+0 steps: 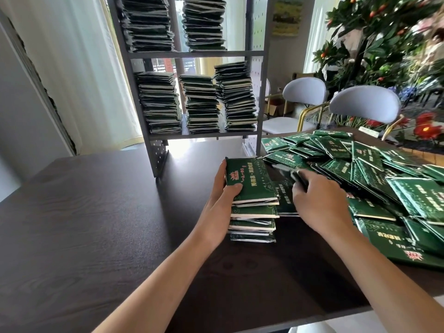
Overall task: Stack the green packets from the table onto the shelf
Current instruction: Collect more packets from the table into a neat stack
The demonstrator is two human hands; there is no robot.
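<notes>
Head view: dark wood desk [96, 212] with a small stack of green packets [252, 212] near its middle, standing flat on the surface. The top packet [248, 182] lies face up, its long axis running away from the person and tilted slightly left, short cream edge toward the camera. Left hand [222, 200] grips the stack's left side, thumb curled over the top packet's near-left corner, fingers along the far side. Right hand [319, 200] just right of the stack, back of hand up, fingers curled and pinching a blurred dark packet [292, 175]; its axis can't be read through the motion blur. Another packet [284, 200] lies flat between stack and right hand, partly under the hand.

Loose pile of packets [374, 174] spreads over the right part of the desk, lying flat at mixed angles, overlapping. Grey metal shelf [192, 54] stands at the desk's far edge. Lower level holds three tall stacks [199, 104] of packets side by side, upper level two stacks [175, 22], all lying flat, edges facing the camera.

Background: two pale chairs [360, 104], plant with small orange fruit [374, 32], red flowers [427, 127], white curtain [79, 68].
</notes>
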